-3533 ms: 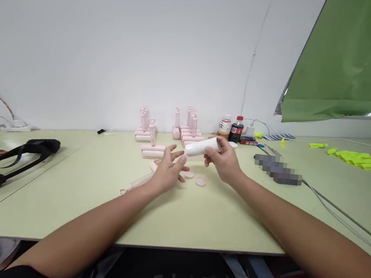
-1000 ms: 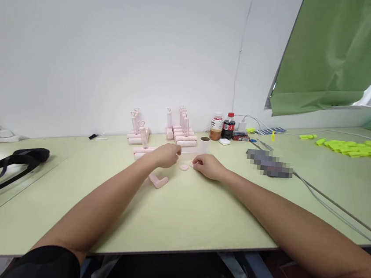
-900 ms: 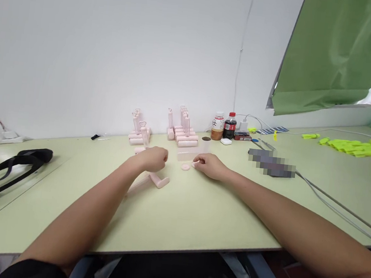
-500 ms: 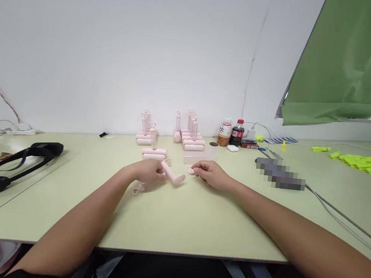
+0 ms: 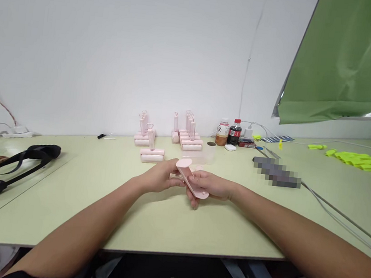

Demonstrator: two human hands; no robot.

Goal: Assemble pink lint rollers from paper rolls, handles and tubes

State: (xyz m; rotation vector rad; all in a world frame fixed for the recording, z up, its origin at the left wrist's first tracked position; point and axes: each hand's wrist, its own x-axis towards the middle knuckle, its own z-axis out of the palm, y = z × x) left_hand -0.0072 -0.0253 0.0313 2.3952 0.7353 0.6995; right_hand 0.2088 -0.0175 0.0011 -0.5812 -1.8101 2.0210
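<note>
In front of me, my right hand [image 5: 212, 185] grips a pink lint roller cover [image 5: 191, 180], a curved shell with rounded end plates, held at a slant above the table. My left hand [image 5: 163, 175] is closed at the cover's left side, around a slim clear-and-pink handle [image 5: 177, 176], mostly hidden by the fingers. Just behind my right hand a small pink round piece [image 5: 198, 168] partly shows. One pink lint roller [image 5: 152, 155] with an upright clear handle stands beyond my left hand.
More pink lint rollers [image 5: 191, 144] stand by the wall. A clear plastic box [image 5: 192, 157], a clear cup [image 5: 210, 152], a supplement bottle [image 5: 222, 133] and a cola bottle [image 5: 234, 133] are nearby. Black headgear [image 5: 43, 150] lies left; yellow-green pieces [image 5: 365, 161] lie far right.
My right hand has left the small round piece and taken hold of the pink cover. My left hand has moved right with the handle, and the two hands have come together.
</note>
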